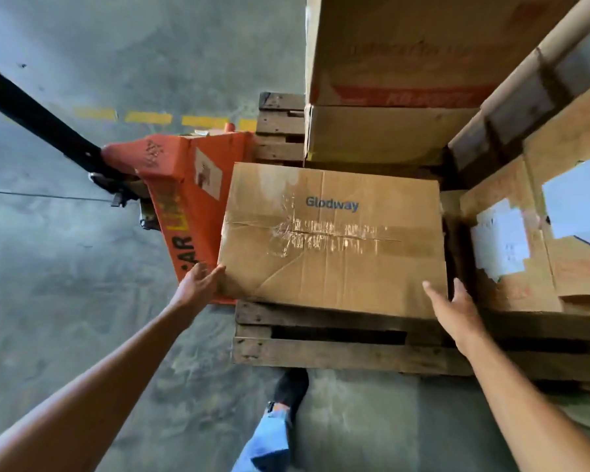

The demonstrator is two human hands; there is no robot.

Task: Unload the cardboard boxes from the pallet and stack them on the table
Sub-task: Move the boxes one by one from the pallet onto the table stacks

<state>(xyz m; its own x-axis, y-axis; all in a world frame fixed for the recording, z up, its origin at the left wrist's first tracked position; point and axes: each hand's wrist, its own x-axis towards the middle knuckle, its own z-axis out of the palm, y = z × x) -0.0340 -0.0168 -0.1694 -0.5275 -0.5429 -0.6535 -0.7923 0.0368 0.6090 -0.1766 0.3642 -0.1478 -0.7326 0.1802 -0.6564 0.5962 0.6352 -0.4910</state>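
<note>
Warehouse or loading area. Bare grey concrete floor (82,260) with a dashed yellow line (149,117) painted across it. Orange pallet jack (191,185) with a black handle bar (31,110) parked against a worn wooden pallet (338,352). Pallet loaded with taped cardboard boxes (331,240), one printed "Glodway", more stacked behind (389,63) and at the right (525,233), some with torn white labels. No furniture or household items, just freight handling gear.
</note>
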